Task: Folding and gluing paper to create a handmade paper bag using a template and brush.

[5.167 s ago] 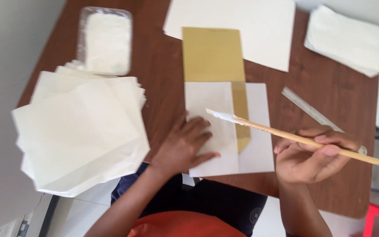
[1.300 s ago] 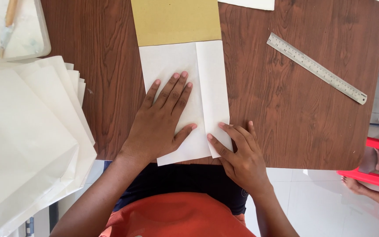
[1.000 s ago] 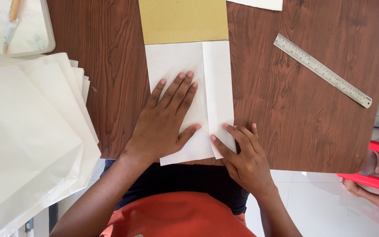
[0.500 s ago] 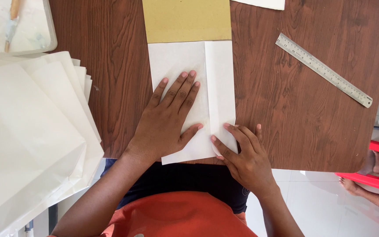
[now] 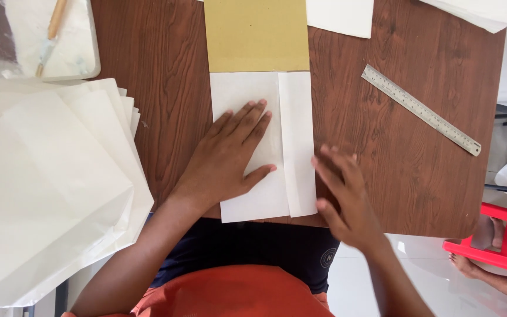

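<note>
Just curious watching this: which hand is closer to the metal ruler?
The right hand. It hovers at the folded white paper's right edge, left of the ruler. The left hand lies flat on the paper, farther away.

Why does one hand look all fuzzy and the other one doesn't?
In the head view the right hand is smeared by motion blur beside the folded white paper, while the left hand, lying flat on it, is sharp; the light is soft and even, with no glare on the metal ruler.
</note>
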